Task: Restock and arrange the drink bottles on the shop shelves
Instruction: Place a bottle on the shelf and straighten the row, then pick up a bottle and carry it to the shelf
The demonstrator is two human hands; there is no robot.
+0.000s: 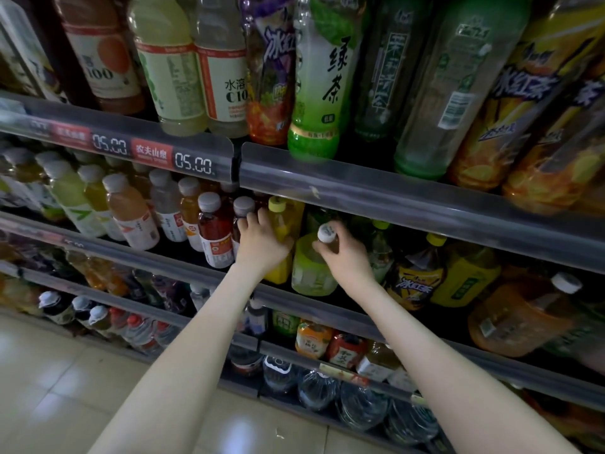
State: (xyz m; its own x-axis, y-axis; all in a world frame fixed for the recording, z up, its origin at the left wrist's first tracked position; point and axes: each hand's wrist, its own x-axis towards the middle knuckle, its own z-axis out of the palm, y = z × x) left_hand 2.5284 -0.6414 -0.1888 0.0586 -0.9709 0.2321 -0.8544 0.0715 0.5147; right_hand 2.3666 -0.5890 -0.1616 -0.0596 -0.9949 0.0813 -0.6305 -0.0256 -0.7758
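Note:
My left hand (262, 239) reaches onto the middle shelf and its fingers curl round a dark red-brown bottle with a white cap (243, 206), which stands next to a like bottle (214, 231). My right hand (343, 253) grips a small brown bottle with a white cap (327, 233), held in front of a pale green bottle (311, 273). A yellow-capped bottle (281, 221) stands between my hands.
Large tea and juice bottles fill the top shelf above a clear price rail (393, 194). More bottles stand at the right (419, 273) and on the lower shelves (314, 339). Tiled floor (65, 388) lies at the lower left.

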